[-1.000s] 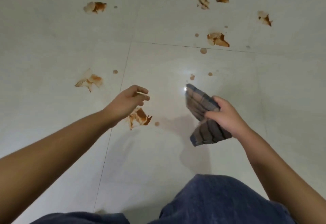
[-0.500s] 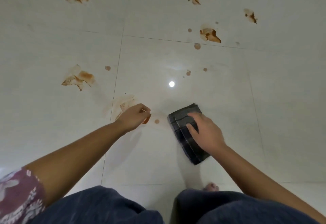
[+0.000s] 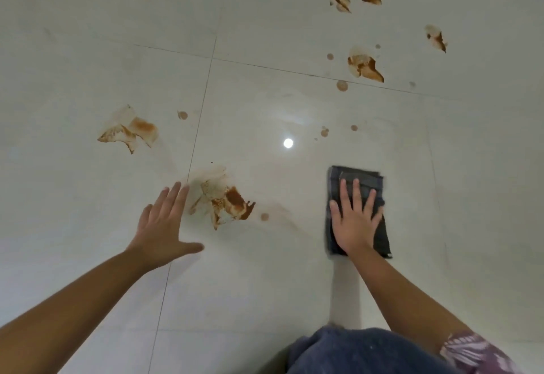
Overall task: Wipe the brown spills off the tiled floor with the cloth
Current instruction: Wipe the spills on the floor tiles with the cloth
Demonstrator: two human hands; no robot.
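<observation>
Flat beneath the right hand (image 3: 354, 222), folded dark cloth (image 3: 360, 180); glossy tiles (image 3: 265, 102).

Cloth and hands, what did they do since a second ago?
The cloth, held up in the air before, now lies on the floor. The right hand stopped gripping it and presses flat on top. The left hand uncurled and spread open beside the nearest spill. The brown spills stayed unwiped.

Pale, glossy tiled floor (image 3: 265, 285), thin grout lines. We log a large brown spill (image 3: 223, 200) just right of our left hand (image 3: 162, 226). Dark folded cloth (image 3: 357, 173) lies flat beneath our right hand (image 3: 353, 223). Further spills (image 3: 365, 67) lie beyond both.
</observation>
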